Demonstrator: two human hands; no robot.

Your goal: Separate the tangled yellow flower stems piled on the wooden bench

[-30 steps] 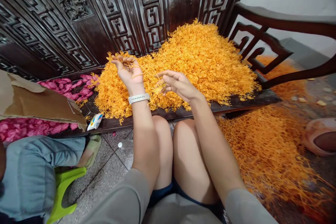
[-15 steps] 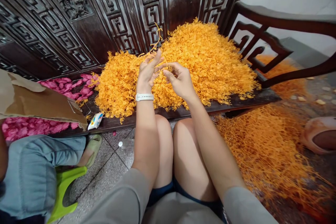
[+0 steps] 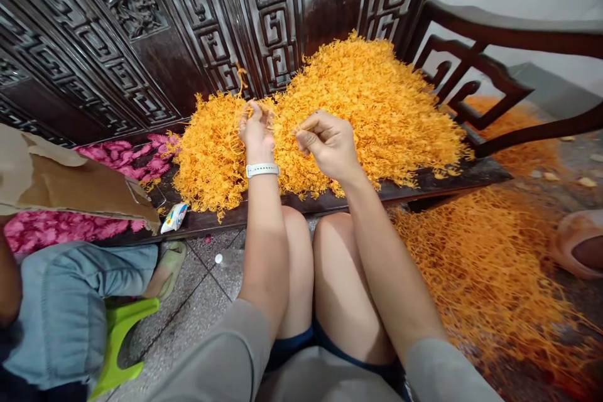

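Note:
A big heap of orange, curly plastic-looking pieces covers the dark wooden bench in front of me. My left hand, with a white band on its wrist, is raised over the heap's left part, palm up and fingers curled, partly blurred. A loose orange strand rises from its fingertips. To the right, apart from it, my right hand has thumb and forefinger pinched together. A small orange piece shows at their tips; its exact shape is hard to make out.
Pink petal-like pieces and a cardboard box lie to the left, near a small white packet. A person in jeans sits there by a green stool. Orange strands cover the floor at right, beside the bench's armrest.
My hands have drawn apart; the left fingers have curled and the right pinch has tightened. The loose strand has swung left and lower with my left hand.

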